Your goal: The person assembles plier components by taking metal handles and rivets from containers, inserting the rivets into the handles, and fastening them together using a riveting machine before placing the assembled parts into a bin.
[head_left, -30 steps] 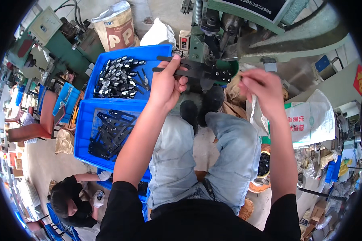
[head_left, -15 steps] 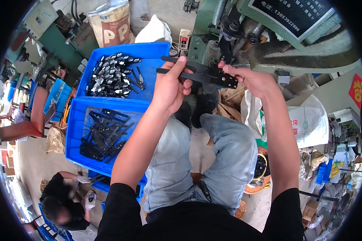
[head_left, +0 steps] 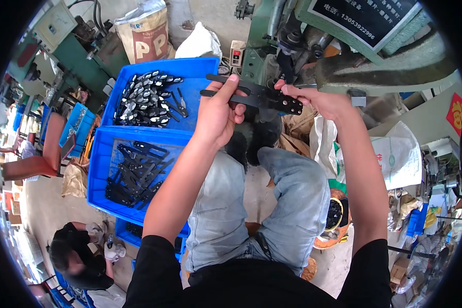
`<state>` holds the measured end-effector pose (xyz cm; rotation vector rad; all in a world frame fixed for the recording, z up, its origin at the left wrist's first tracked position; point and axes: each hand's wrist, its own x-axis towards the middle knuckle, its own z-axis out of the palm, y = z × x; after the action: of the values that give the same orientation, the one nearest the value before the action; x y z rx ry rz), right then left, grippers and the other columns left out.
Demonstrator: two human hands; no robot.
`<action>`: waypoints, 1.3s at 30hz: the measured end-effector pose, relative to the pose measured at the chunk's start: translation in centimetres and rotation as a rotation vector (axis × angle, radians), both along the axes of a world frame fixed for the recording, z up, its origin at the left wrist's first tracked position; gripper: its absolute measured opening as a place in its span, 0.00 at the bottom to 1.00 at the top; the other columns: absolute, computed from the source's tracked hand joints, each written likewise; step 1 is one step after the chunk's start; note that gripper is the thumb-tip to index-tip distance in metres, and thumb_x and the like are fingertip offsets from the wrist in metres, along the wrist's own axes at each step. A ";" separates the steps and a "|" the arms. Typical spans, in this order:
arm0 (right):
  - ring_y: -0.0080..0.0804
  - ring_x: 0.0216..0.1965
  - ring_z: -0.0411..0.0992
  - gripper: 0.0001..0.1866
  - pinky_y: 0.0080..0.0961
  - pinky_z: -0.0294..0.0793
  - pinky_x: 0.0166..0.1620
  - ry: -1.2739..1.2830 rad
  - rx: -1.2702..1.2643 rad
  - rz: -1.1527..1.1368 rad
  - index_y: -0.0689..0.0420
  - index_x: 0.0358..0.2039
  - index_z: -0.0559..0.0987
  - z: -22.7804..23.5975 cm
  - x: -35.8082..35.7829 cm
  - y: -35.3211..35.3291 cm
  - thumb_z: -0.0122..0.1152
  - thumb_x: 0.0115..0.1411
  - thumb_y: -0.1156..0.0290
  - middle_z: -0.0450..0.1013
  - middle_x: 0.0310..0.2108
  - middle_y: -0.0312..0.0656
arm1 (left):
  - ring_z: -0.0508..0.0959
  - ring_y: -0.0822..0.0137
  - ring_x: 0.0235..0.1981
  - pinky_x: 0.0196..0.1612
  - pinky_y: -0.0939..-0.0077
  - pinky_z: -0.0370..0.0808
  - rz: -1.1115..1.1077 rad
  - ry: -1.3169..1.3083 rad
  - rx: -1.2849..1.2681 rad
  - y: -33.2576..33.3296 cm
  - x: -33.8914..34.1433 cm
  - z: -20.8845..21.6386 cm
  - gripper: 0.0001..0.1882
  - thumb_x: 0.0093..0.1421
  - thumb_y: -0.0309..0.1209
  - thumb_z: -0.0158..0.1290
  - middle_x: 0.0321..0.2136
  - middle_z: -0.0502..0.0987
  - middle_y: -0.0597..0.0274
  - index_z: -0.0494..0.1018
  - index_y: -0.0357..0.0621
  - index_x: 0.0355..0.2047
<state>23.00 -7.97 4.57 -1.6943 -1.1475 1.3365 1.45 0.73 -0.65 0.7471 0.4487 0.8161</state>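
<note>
Black part (head_left: 264,97): held above and beyond the knees, below the machine, its two long arms pointing left and its end with pale rivets pointing right. Left hand (head_left: 218,115): pinching the arms of the part, thumb on top, fingers curled beneath. Right hand (head_left: 323,101): at the riveted end, thumb and fingers drawn close together; whether they grip the part or something small cannot be told. Machine (head_left: 385,66): green, with a heavy curved arm, just beyond the right hand. Upper bin (head_left: 194,88): blue, left of the left hand, with a heap of black and silver tools (head_left: 143,97) in its left portion. Lower bin (head_left: 98,172): also blue, adjoining the upper one on the near side, containing loose black pieces (head_left: 136,174). Jeans (head_left: 215,205): on the wearer's legs, right of the lower bin. Basket (head_left: 326,240): beside the wearer's right leg. Switch box (head_left: 236,54): between the upper bin and the machine. Paper sack (head_left: 146,36): upright behind the upper bin, next to a white bag (head_left: 200,41). Co-worker (head_left: 74,251): lower left, in pale gloves (head_left: 115,251).
</note>
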 end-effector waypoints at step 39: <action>0.26 0.30 0.74 0.09 0.24 0.72 0.36 -0.606 -0.252 -0.461 0.64 0.35 0.77 -27.9 7.9 -42.8 0.60 0.52 0.78 0.76 0.27 0.40 | 0.79 0.57 0.28 0.31 0.66 0.75 0.189 1.646 0.817 -7.1 -35.3 -13.7 0.20 0.49 0.38 0.65 0.30 0.78 0.52 0.79 0.40 0.39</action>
<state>30.87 -50.79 -23.34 -2.4685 -0.8234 0.7147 -33.87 -6.33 -14.34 2.1321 1.7068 0.3466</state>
